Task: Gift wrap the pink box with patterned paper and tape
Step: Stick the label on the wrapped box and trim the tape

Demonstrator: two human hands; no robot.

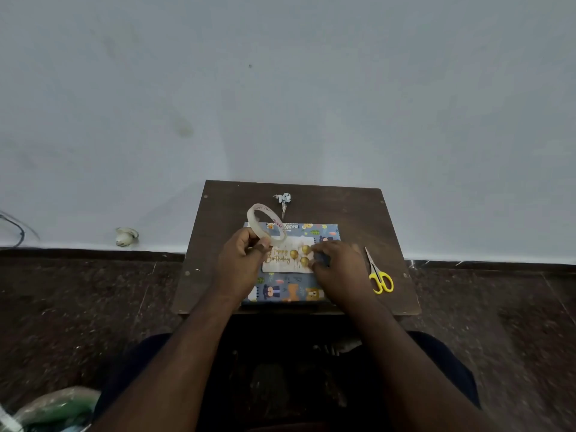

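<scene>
A box wrapped in blue patterned paper (290,289) with cartoon animals lies flat on the small brown table (343,210). On top of it sits a white card (288,260) reading "Happy Birthday" with gold balloons. My left hand (240,260) grips a clear tape roll (265,226), held up over the box's far left corner. My right hand (339,263) rests on the box at the card's right edge, fingertips touching the card. The pink box itself is hidden under the paper.
Yellow-handled scissors (378,275) lie on the table right of the box. A small crumpled paper scrap (283,201) sits near the table's far edge. A white wall stands behind; dark stone floor surrounds the table. A plastic bag (53,410) lies at lower left.
</scene>
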